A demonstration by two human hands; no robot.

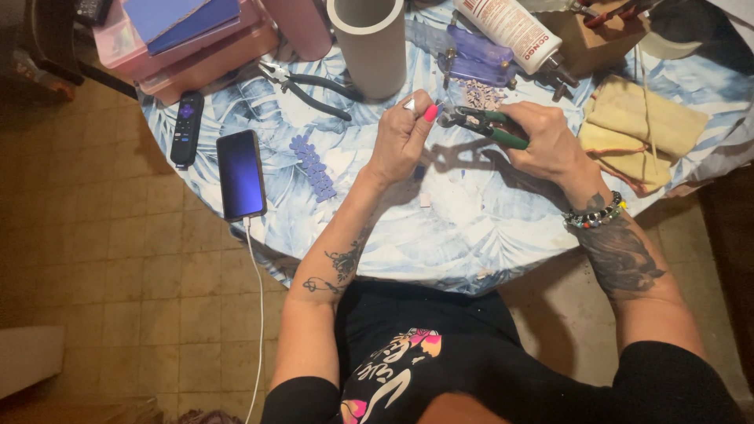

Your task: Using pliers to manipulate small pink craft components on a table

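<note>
hands and nippers over the round table

the right hand (550, 141) is wrapped tight around the green-handled nippers (481, 124), whose head points left. the left hand (404, 137) pinches a small pale piece (410, 104) between its fingertips, right at the nipper head. both hover above the blue leaf-patterned tablecloth (471, 228). farther off stand a grey cylinder (369, 43) and black pliers (310, 86); a phone (240, 174) on a white cable and a black remote (187, 128) lie to the left.
</note>
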